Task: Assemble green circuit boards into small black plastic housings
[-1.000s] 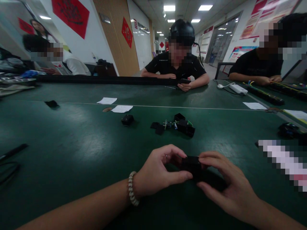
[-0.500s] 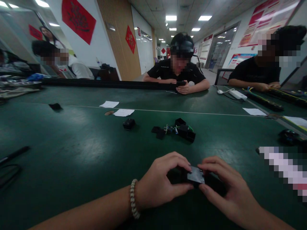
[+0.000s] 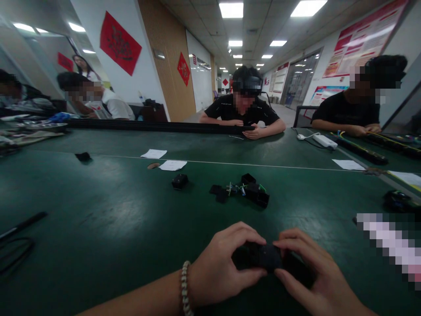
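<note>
Between both hands, low in the head view, is a small black box (image 3: 270, 257). My left hand (image 3: 225, 261), with a beaded bracelet (image 3: 184, 287) at the wrist, grips its left side between thumb and fingers. On the box's right side, my right hand (image 3: 311, 265) closes its thumb and fingertips. The box's top face looks dark, and its sides are partly hidden by my fingers. Farther out on the green table (image 3: 108, 237) lie a heap of black boxes and covers (image 3: 255, 192) with small circuit boards (image 3: 234, 188), and a separate closed black box (image 3: 180, 181).
Paper sheets (image 3: 173, 165) lie beyond the boxes. A black cabled tool (image 3: 23, 226) is at the left, and a blurred-out pale item (image 3: 388, 241) at the right. Across the table a person (image 3: 243, 105) holds a dark object; another person (image 3: 348, 109) sits at the right beside a white power strip (image 3: 325, 141).
The box's top face, bright and shiny before, now looks dark, so the box seems tilted differently. Both hands keep their hold. The whole view has shifted slightly, with the scene lower in frame.
</note>
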The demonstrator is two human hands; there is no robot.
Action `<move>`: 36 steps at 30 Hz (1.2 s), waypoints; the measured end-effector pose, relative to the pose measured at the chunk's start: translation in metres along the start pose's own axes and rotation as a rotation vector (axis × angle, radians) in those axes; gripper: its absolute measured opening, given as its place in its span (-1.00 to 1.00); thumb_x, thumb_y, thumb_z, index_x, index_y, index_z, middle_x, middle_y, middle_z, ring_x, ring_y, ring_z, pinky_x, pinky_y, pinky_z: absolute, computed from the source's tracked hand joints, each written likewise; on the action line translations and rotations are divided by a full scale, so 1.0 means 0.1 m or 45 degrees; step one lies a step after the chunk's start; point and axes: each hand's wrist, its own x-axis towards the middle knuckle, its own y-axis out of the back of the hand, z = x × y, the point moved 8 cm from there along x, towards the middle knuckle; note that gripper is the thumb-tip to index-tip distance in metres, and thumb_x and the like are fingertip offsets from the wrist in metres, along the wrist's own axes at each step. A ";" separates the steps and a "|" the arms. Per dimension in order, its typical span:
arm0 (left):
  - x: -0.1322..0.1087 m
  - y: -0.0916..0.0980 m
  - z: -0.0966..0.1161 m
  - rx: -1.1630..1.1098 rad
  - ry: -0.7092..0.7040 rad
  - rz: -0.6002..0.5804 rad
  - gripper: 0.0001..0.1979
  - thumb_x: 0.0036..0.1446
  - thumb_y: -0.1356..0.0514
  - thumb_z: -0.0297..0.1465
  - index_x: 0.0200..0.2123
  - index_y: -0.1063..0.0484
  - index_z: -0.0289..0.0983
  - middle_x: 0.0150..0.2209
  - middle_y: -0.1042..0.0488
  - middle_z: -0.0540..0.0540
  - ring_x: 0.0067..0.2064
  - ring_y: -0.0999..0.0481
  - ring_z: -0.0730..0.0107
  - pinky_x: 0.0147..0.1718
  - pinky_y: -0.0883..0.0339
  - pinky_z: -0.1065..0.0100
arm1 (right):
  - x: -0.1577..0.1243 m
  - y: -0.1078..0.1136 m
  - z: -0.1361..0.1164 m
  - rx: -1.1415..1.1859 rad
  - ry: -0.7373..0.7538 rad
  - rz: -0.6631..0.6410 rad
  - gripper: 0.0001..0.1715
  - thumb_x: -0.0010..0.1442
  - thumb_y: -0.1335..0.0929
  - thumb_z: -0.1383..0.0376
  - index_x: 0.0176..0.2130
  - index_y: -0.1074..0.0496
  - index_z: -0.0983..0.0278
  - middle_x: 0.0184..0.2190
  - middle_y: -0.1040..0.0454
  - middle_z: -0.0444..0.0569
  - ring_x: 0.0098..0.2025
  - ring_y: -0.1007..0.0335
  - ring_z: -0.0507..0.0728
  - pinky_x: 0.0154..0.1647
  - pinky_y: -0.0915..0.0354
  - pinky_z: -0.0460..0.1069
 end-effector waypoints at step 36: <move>-0.01 -0.02 0.05 0.035 -0.050 -0.063 -0.74 0.08 -0.43 -0.57 -0.17 -0.54 -0.24 -0.04 -0.54 -0.11 -0.05 -0.60 0.32 -0.06 -0.52 0.33 | -0.03 -0.03 0.09 0.148 -0.136 -0.050 -0.70 0.19 -0.47 0.39 -0.06 -0.56 0.16 -0.21 -0.56 -0.01 -0.22 -0.61 0.16 -0.30 -0.55 0.01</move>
